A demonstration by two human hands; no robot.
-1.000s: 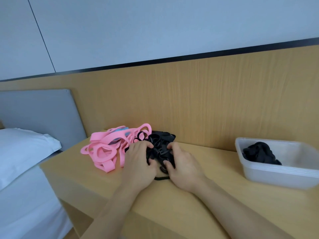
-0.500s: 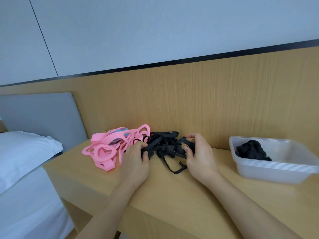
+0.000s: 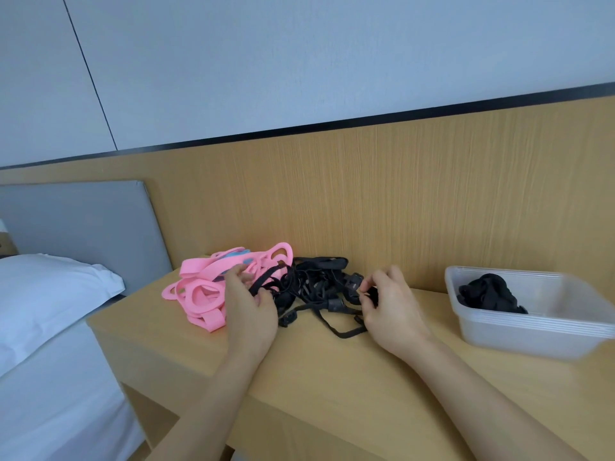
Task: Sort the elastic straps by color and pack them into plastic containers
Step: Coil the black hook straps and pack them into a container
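Two bare hands are holding one tangle of black straps, which is lying on the wooden table to the left of the clear plastic container, apart from it. The left hand is gripping the end of the tangle farther from the container. Its fingers are curling in and its thumb is pinching a single black strap. That strap is running slantwise from the thumb, up and away toward the wooden wall panel. The right hand is sitting at the end of the tangle nearer the container. Its thumb and forefinger are closing narrowly on a small black piece, and the other fingers are folding behind it.

The tangle is stretching lengthwise between the two hands, its long axis running left to right toward the container. One loose loop is trailing off it toward the near edge of the table. Small black buckles are showing along the straps.

A bundle of black straps in the container is sitting against the left wall. The pink straps are piling up farther from the container than the black tangle, touching it at the left hand, with a blue strap peeking out on top. A white pillow is lying farthest left of the container.
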